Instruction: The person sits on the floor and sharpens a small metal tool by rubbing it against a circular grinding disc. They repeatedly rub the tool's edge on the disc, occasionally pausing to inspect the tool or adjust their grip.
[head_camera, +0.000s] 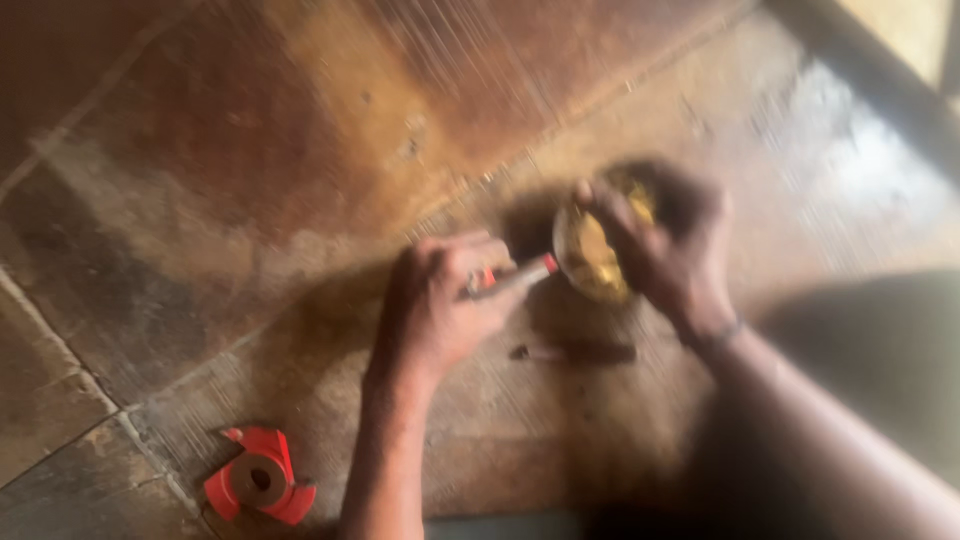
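My left hand (440, 300) is closed around a thin metal tool with a red band (520, 276), whose tip points right toward a round yellowish disc-like part (592, 255). My right hand (665, 250) grips that round part from the right, holding it just above a worn wooden surface (300, 150). The picture is blurred, so finer detail of the part and the tool cannot be made out.
A red cutter head with a round centre hole (258, 478) lies at the lower left. A dark rod-like tool (575, 352) rests on the surface below my hands. A dark edge (880, 80) runs along the upper right corner.
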